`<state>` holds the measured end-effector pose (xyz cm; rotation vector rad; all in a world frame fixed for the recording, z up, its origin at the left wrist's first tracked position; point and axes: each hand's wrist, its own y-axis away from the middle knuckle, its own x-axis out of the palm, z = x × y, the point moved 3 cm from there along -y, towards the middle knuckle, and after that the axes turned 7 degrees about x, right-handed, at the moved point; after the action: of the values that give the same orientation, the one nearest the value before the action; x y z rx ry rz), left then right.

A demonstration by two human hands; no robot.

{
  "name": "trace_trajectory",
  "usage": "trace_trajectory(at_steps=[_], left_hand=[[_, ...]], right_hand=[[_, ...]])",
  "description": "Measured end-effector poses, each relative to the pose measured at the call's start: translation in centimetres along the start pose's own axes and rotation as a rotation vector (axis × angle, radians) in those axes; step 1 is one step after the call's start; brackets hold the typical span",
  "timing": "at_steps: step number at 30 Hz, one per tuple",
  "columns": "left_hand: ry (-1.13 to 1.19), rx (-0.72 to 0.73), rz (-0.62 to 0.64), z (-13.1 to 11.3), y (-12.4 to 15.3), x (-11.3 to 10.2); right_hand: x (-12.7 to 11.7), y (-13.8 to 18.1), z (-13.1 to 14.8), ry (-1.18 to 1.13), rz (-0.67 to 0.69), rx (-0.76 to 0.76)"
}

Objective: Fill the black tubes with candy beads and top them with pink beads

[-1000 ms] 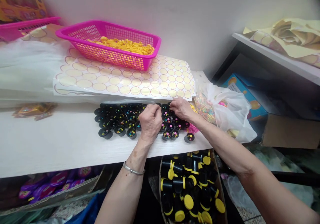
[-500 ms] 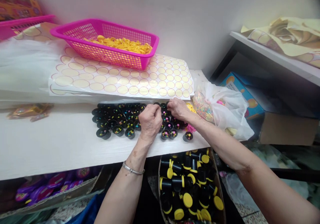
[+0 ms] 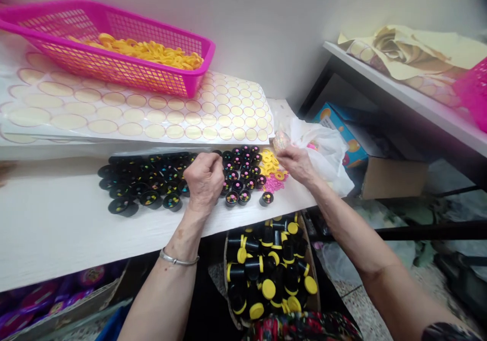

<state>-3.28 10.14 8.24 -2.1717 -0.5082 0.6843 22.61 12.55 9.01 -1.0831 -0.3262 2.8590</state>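
My left hand (image 3: 205,181) is curled closed above rows of small black cups (image 3: 151,198) that hold coloured bits; what is in its fingers, if anything, is hidden. Just right of it stand more black cups (image 3: 244,196), several with a pink piece on top. My right hand (image 3: 299,164) is closed, its fingertips together over the table's right part, beside a bag of pastel beads (image 3: 281,140). I cannot make out anything in its fingers. Below them lie a pile of small pink pieces (image 3: 274,183) and a heap of yellow rings (image 3: 268,162).
Behind the cups lie sticker sheets (image 3: 175,117) and a pink basket (image 3: 203,77) of yellow rings. A box of black tubs with yellow lids (image 3: 268,288) sits below the table edge. At right are a white plastic bag (image 3: 331,150), an open carton (image 3: 393,178) and a shelf (image 3: 403,87).
My right hand has moved right, off the cups, to over the pink pieces and yellow rings. My left hand stays closed by the cups. The view has shifted right.
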Motion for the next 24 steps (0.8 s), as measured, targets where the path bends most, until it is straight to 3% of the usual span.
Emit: trace_trajectory(at_steps=[4, 8, 19, 24], left_hand=[[0.012, -0.001, -0.004, 0.1, 0.1, 0.2], [0.008, 0.001, -0.004, 0.1, 0.3, 0.3], [0.020, -0.035, 0.035, 0.4, 0.4, 0.6], [0.204, -0.189, 0.104, -2.1, 1.0, 0.8]], right_hand=[[-0.2, 4.3, -3.9, 0.071, 0.067, 0.114], [0.9, 6.4, -5.8, 0.065, 0.099, 0.139], [1.7, 7.3, -4.3, 0.392, 0.083, 0.040], [1.4, 8.0, -2.4, 0.312, -0.001, -0.042]])
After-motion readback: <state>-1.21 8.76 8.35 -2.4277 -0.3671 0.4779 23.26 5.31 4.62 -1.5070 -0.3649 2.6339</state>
